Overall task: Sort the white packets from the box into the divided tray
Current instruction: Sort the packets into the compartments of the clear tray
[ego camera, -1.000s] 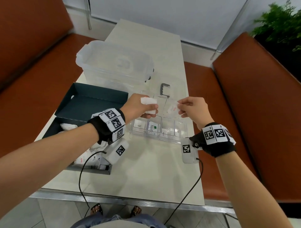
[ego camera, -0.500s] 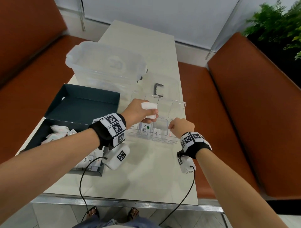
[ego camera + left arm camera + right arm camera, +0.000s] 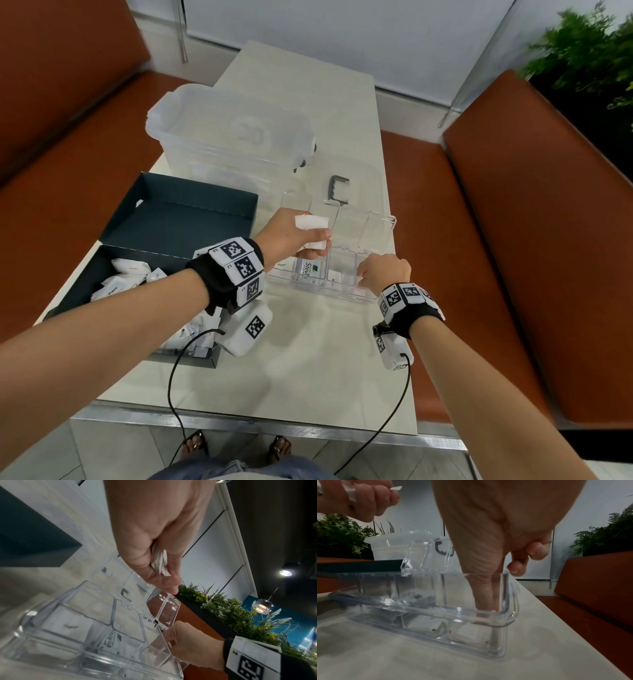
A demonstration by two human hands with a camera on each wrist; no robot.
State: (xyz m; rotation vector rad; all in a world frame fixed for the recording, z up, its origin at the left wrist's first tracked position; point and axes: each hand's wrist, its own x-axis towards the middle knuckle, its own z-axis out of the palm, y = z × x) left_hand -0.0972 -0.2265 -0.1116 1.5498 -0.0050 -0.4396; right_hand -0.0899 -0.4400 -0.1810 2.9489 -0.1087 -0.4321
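A clear divided tray [image 3: 342, 298] [image 3: 102, 655] [image 3: 508, 619] stands mid-table with its lid flaps raised. My left hand [image 3: 318, 240] [image 3: 164, 574] [image 3: 356, 497] hovers over its back left part and grips a few white packets [image 3: 310, 222] [image 3: 160, 561]. My right hand [image 3: 363, 278] [image 3: 488, 608] [image 3: 188, 646] reaches into the front right end compartment, thumb and forefinger pressed together on a white packet [image 3: 469, 632] at the bottom. Other compartments hold a packet each. The dark box [image 3: 178, 219] at the left holds several white packets [image 3: 126, 274].
A clear storage tub [image 3: 233, 137] stands behind the box. Its flat lid with a grey handle [image 3: 339, 188] lies behind the tray. Orange benches [image 3: 513, 240] flank the table. Wrist-camera cables hang over the table's near edge [image 3: 239, 414].
My right hand came down from above the tray into the right end compartment with its packet and has stayed there. The left hand has kept its place and its packets.
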